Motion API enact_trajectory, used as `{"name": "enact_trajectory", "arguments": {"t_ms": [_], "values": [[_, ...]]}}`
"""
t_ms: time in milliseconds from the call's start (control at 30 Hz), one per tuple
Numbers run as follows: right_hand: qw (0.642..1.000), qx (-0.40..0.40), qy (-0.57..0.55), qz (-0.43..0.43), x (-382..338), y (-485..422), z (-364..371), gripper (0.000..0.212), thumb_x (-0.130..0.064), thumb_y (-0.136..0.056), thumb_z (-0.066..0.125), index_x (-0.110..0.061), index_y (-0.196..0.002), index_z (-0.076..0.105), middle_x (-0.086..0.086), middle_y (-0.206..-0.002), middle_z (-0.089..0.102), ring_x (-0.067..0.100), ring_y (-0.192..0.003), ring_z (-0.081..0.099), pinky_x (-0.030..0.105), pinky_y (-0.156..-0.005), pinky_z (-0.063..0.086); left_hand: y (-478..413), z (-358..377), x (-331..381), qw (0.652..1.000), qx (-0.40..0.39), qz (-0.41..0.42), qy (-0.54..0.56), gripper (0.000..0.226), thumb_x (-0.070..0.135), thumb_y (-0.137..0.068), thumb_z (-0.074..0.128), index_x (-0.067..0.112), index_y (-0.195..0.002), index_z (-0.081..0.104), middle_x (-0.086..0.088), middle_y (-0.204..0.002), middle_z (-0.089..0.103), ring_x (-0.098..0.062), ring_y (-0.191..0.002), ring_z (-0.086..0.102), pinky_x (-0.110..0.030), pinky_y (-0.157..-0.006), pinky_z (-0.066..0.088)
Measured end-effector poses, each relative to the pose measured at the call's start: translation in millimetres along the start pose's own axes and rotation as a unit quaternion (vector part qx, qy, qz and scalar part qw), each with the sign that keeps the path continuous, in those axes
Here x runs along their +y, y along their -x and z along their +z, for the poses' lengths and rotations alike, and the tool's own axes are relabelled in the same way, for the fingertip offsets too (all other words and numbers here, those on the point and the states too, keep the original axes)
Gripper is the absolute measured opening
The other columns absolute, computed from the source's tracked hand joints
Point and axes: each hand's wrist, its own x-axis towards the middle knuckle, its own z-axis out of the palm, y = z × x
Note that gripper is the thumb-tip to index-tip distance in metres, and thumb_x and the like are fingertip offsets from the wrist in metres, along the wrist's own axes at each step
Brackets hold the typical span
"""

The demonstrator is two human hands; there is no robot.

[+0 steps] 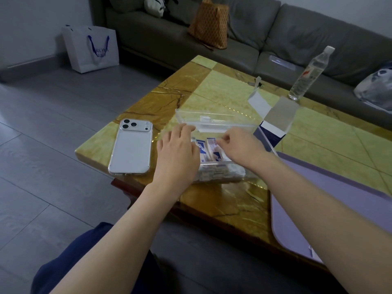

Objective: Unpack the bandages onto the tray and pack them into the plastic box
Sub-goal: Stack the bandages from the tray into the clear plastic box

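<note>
- Sitting at the near edge, a person is showing one knee [84, 262] in dark blue cloth, both bare forearms reaching forward over the table [212, 92].
- Lilac tray [331, 200] is lying on the near right part of the table; the right forearm is crossing above its inner corner.
- Clear plastic box [224, 178] is sitting just left of the tray, its lid [212, 119] standing open behind it.
- Bandages [215, 152] in blue-and-white wrappers are filling the box, packed on edge.
- Left hand [177, 149] is lying over the box's left end, fingers stretched out, tips reaching the lid's lower edge.
- Right hand [241, 145] is hanging over the box's right half, fingers curled, thumb and fingertips pinching the top of the bandages.
- Phone [132, 147] in a clear case is lying face down just left of the box.
- Blue-and-white carton [273, 128] is standing open past the box's right end, flaps up.
- Water bottle [307, 75] is standing near the table's far edge.
- Grey sofa [286, 39] is running behind the table, carrying a brown tote [209, 26].
- White paper shopping bag [91, 49] is standing on the floor by the sofa's left end.
</note>
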Motion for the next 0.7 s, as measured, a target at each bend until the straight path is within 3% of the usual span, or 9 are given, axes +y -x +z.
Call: {"name": "enact_trajectory", "arguments": {"t_ms": [67,133,233,333,533,700], "values": [[0.998,0.048,-0.006,-0.026,3.8,11.0,-3.6,0.023,-0.032,-0.097,0.044,-0.017,-0.088,0.06,0.003,-0.088,0.062,0.023,-0.082,0.058,0.036,-0.074,0.049,0.6,0.9,5.8,0.999,0.025,0.011,-0.034,0.043,0.013,-0.093,0.04,0.019,-0.136,0.037,-0.005,-0.141,0.035,-0.024,-0.13,0.029,-0.037,-0.105,0.024],[0.99,0.124,-0.026,-0.061,12.1,24.8,-7.3,0.026,-0.029,-0.098,0.043,-0.015,-0.116,0.056,0.002,-0.116,0.056,0.022,-0.098,0.057,0.036,-0.082,0.048,3.3,3.2,18.4,0.996,0.056,0.051,-0.037,0.043,0.008,-0.09,0.046,0.015,-0.132,0.043,-0.008,-0.134,0.042,-0.027,-0.125,0.034,-0.039,-0.101,0.028],[0.954,0.258,-0.057,-0.14,29.8,46.3,-8.2,0.025,-0.024,-0.097,0.045,-0.011,-0.117,0.053,0.004,-0.113,0.051,0.015,-0.083,0.054,0.026,-0.064,0.043,9.1,12.6,40.4,0.985,0.082,0.151,-0.013,0.04,0.001,-0.083,0.049,0.009,-0.122,0.051,-0.011,-0.12,0.052,-0.028,-0.109,0.048,-0.037,-0.089,0.038],[0.934,0.314,-0.062,-0.158,59.2,65.6,-6.6,0.016,-0.017,-0.095,0.05,-0.007,-0.108,0.052,0.006,-0.103,0.051,0.017,-0.076,0.053,0.029,-0.055,0.044,19.4,28.5,68.9,0.97,0.026,0.239,0.023,0.039,0.005,-0.081,0.04,0.008,-0.118,0.052,-0.01,-0.111,0.054,-0.026,-0.097,0.053,-0.036,-0.082,0.044],[0.952,0.291,-0.051,-0.082,135.8,97.8,0.6,0.014,-0.017,-0.095,0.049,-0.007,-0.103,0.054,0.006,-0.098,0.053,0.023,-0.08,0.055,0.033,-0.058,0.044,38.2,74.8,105.9,0.935,-0.092,0.342,-0.021,0.033,0.003,-0.08,0.057,0.01,-0.113,0.056,-0.009,-0.1,0.057,-0.027,-0.089,0.055,-0.037,-0.077,0.046],[0.988,0.141,-0.05,0.048,207.6,119.7,5.6,0.032,-0.029,-0.092,0.053,-0.012,-0.119,0.053,0.007,-0.12,0.047,0.023,-0.112,0.049,0.033,-0.09,0.041,46.9,108.7,128.2,0.912,-0.179,0.365,-0.047,0.033,0.022,-0.091,0.051,0.014,-0.123,0.05,-0.006,-0.117,0.052,-0.025,-0.105,0.049,-0.032,-0.089,0.035]]}}
